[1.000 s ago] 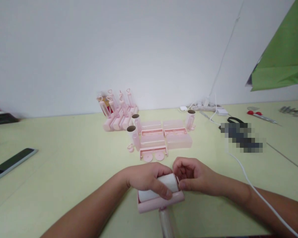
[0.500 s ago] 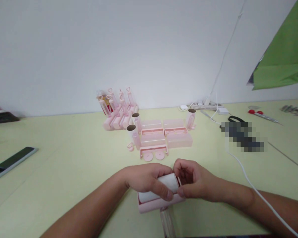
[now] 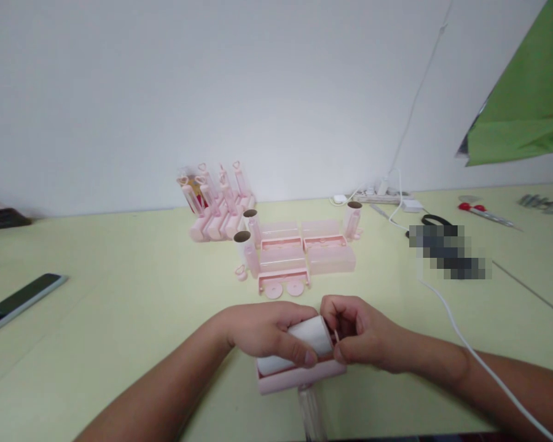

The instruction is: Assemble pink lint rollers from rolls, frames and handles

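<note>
My left hand [image 3: 267,334] is wrapped over a white sticky lint roll [image 3: 311,334], which lies tilted in a pink lint roller frame [image 3: 295,379]. The frame's clear handle [image 3: 309,411] points toward me at the table's near edge. At the roll's right end, my right hand [image 3: 371,337] pinches a thin pink end disc [image 3: 336,337]. That disc stands slightly off the roll, and the fingers partly hide it. Beyond my hands lie two more pink discs [image 3: 284,289] in front of another pink frame [image 3: 283,277].
Several pink covers [image 3: 332,259] and upright white rolls [image 3: 243,245] stand mid-table. Assembled pink lint rollers [image 3: 212,224] are grouped at the back left. A phone-like slab [image 3: 25,301] lies left. A white cable [image 3: 451,313] crosses my right forearm; red-handled tools [image 3: 482,212] lie back right.
My right hand's disc has come slightly away from the roll's end, and the gap there looks wider. The roll's right end is raised a little more. My left hand keeps its hold.
</note>
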Tool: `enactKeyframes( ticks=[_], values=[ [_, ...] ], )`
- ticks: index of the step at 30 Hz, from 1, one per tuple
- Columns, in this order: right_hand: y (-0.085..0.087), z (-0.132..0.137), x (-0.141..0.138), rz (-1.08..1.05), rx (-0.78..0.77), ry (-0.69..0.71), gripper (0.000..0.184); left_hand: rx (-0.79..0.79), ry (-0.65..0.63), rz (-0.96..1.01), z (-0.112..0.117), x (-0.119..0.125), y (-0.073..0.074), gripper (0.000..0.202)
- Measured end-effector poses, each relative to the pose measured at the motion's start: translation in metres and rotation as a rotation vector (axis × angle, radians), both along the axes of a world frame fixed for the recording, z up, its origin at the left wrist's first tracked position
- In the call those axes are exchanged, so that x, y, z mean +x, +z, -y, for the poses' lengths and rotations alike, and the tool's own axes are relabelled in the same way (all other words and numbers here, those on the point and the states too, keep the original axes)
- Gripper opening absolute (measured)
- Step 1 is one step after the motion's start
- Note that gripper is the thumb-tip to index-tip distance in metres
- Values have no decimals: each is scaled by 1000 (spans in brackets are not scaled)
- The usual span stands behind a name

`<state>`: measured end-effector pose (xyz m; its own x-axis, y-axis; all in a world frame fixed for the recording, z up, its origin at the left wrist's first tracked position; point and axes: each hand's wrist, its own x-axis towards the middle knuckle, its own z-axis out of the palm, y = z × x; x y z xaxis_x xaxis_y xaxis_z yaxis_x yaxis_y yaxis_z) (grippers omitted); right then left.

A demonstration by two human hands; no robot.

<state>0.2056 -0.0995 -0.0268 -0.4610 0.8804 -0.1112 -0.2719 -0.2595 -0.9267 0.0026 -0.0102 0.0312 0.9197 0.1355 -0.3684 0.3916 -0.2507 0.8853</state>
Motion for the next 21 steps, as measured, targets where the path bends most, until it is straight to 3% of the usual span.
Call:
enactKeyframes(
  ticks=[7,21],
  values=[
    [-6,-2,-5,124,12,-110,22,194,39,-23,-2,0,-5,34],
    [-14,5,-4,289,144,-216,18,133,82,-4,1,1,-14,34]
  ],
)
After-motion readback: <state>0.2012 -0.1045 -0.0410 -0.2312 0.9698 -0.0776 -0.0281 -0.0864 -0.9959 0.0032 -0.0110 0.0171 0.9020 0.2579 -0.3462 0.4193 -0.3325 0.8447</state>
